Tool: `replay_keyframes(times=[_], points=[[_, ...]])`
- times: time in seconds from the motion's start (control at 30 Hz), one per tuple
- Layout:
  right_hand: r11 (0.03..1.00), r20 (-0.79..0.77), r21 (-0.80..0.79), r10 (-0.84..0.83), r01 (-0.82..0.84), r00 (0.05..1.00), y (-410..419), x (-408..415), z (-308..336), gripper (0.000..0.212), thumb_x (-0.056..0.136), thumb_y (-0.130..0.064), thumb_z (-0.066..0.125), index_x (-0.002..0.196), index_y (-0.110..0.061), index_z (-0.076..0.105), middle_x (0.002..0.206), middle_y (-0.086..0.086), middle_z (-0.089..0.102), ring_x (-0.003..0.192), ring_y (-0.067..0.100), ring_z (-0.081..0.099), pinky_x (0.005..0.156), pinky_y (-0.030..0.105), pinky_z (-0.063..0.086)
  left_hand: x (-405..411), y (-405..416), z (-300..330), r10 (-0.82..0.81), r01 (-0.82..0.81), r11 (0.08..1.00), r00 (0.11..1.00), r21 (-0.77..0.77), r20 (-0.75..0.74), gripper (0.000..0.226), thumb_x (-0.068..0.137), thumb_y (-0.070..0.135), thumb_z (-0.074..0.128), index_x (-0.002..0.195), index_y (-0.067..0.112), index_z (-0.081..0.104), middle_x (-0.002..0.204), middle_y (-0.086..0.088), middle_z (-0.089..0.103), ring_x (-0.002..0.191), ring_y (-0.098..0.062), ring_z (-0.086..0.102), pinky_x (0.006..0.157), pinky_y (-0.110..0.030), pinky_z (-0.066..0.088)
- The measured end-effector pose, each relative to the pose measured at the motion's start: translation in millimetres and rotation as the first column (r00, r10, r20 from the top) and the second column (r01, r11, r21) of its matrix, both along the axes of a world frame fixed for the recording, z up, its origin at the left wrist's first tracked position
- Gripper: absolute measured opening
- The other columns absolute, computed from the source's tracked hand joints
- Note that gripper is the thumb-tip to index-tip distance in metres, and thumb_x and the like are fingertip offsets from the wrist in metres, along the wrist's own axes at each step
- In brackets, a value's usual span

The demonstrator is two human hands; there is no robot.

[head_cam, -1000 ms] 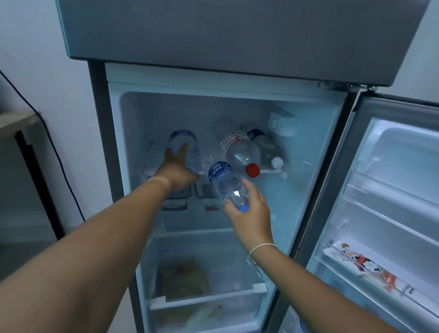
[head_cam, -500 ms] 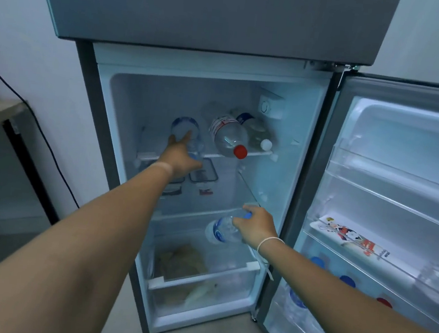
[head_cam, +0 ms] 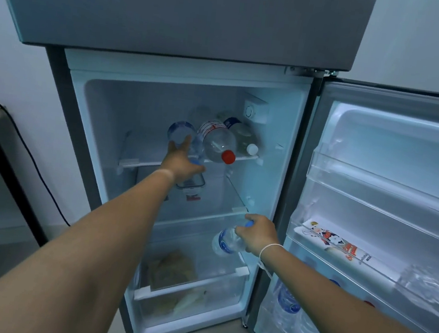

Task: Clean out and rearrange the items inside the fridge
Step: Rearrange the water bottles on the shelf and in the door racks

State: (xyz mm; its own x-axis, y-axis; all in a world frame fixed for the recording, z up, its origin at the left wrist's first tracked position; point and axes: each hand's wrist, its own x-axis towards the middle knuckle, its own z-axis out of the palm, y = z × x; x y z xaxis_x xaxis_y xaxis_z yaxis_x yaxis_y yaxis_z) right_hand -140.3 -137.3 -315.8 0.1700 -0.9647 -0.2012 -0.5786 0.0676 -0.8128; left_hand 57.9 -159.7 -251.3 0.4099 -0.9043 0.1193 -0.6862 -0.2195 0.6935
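The fridge (head_cam: 291, 147) stands open with its door swung right. On the top shelf (head_cam: 136, 162) lie several water bottles on their sides: a red-capped one (head_cam: 217, 141), a white-capped one (head_cam: 244, 139), and a blue-labelled one (head_cam: 179, 133) on the left. My left hand (head_cam: 182, 162) grips that left bottle at its neck end. My right hand (head_cam: 256, 237) holds a small blue-capped water bottle (head_cam: 227, 242) low, in front of the lower glass shelf.
A clear crisper drawer (head_cam: 190, 294) at the bottom holds bagged food. The door racks carry a printed carton (head_cam: 340, 248) and several bottles (head_cam: 287, 302). A container with a dark-rimmed lid (head_cam: 193, 184) sits on the middle shelf. A desk and a cable are at the left.
My right hand has carried the small bottle down from the top shelf to lower-shelf height. My left hand has shifted right along the top shelf, still on the left bottle.
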Motion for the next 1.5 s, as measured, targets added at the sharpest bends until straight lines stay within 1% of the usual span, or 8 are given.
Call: replay_keyframes(times=[0.27, 0.53, 0.7, 0.87, 1.13, 1.2, 1.3, 1.5], points=[[0.999, -0.008, 0.024, -0.024, 0.024, 1.000, -15.9, 0.5, -14.4, 0.045, 0.083, -0.010, 0.057, 0.124, 0.008, 0.052, 0.130, 0.027, 0.054, 0.109, 0.044, 0.059, 0.091, 0.051, 0.051, 14.7, -23.8, -0.1, 0.013, -0.013, 1.000, 1.000, 0.023, 0.009, 0.096, 0.081, 0.032, 0.069, 0.152, 0.027, 0.004, 0.160, -0.012, -0.001, 0.146, -0.028, 0.020, 0.114, -0.033, 0.026], [0.999, -0.011, 0.048, 0.003, -0.002, 1.000, -24.1, -1.8, -21.4, 0.054, 0.085, -0.013, 0.059, 0.137, -0.007, 0.046, 0.138, 0.013, 0.051, 0.117, 0.033, 0.056, 0.100, 0.042, 0.048, 24.3, -34.4, -3.9, 0.006, -0.006, 0.999, 1.000, 0.037, 0.009, 0.097, 0.081, 0.036, 0.069, 0.151, 0.030, 0.002, 0.160, -0.011, -0.004, 0.147, -0.026, 0.018, 0.115, -0.031, 0.024], [0.999, 0.008, 0.045, -0.012, 0.012, 1.000, -17.3, -5.7, -20.7, 0.053, 0.085, -0.010, 0.057, 0.137, -0.008, 0.046, 0.130, 0.014, 0.057, 0.095, 0.027, 0.059, 0.099, 0.037, 0.049, 18.7, -30.0, -6.7, 0.022, -0.022, 1.000, 0.999, -0.002, -0.050, 0.095, 0.082, 0.036, 0.067, 0.151, 0.031, 0.002, 0.161, -0.006, -0.010, 0.148, -0.023, 0.014, 0.115, -0.030, 0.024], [0.998, 0.022, 0.049, -0.051, 0.050, 0.998, -0.2, -14.7, -23.4, 0.054, 0.084, -0.009, 0.057, 0.137, -0.006, 0.047, 0.132, 0.014, 0.055, 0.115, 0.032, 0.058, 0.102, 0.036, 0.046, 5.5, -15.8, -13.9, 0.064, -0.064, 0.998, 0.998, -0.011, 0.010, 0.091, 0.085, 0.034, 0.064, 0.151, 0.029, 0.001, 0.160, -0.009, -0.016, 0.146, -0.028, 0.021, 0.114, -0.030, 0.026], [0.988, 0.043, 0.041, -0.151, 0.149, 0.988, 49.7, -49.2, -29.3, 0.053, 0.083, -0.012, 0.059, 0.135, -0.005, 0.049, 0.136, 0.010, 0.053, 0.123, 0.025, 0.052, 0.103, 0.028, 0.039, -26.9, 15.6, -22.6, 0.093, -0.071, 0.986, 0.985, -0.150, 0.144, 0.073, 0.083, 0.031, 0.062, 0.146, 0.021, 0.027, 0.156, -0.017, 0.018, 0.135, -0.042, 0.033, 0.102, -0.048, 0.043], [0.983, 0.038, 0.034, -0.181, 0.180, 0.983, 64.6, -62.1, -30.0, 0.048, 0.082, -0.011, 0.058, 0.128, 0.000, 0.053, 0.117, 0.012, 0.060, 0.103, 0.025, 0.058, 0.088, 0.031, 0.045, -46.0, 22.8, -25.5, 0.080, -0.054, 0.987, 0.983, -0.154, 0.165, 0.066, 0.085, 0.030, 0.061, 0.143, 0.019, 0.032, 0.156, -0.015, 0.018, 0.137, -0.040, 0.030, 0.099, -0.049, 0.044], [0.966, 0.038, 0.043, -0.257, 0.255, 0.966, 90.4, -84.0, -28.9, 0.040, 0.082, -0.008, 0.055, 0.120, 0.006, 0.056, 0.115, 0.025, 0.063, 0.079, 0.027, 0.055, 0.074, 0.036, 0.048, -77.0, 31.3, -31.4, -0.040, 0.073, 0.986, 0.976, -0.148, 0.212, 0.066, 0.086, 0.031, 0.061, 0.144, 0.017, 0.033, 0.153, -0.016, 0.023, 0.136, -0.040, 0.032, 0.110, -0.049, 0.036], [0.939, 0.006, 0.037, -0.341, 0.341, 0.940, 134.1, -137.5, -28.8, 0.042, 0.086, -0.010, 0.055, 0.128, -0.004, 0.053, 0.112, 0.017, 0.061, 0.079, 0.024, 0.050, 0.074, 0.030, 0.043, -155.8, 51.1, -40.6, -0.327, 0.368, 0.927, 0.887, -0.071, 0.325, 0.065, 0.086, 0.027, 0.061, 0.143, 0.014, 0.035, 0.149, -0.018, 0.031, 0.136, -0.037, 0.033, 0.113, -0.043, 0.030]])
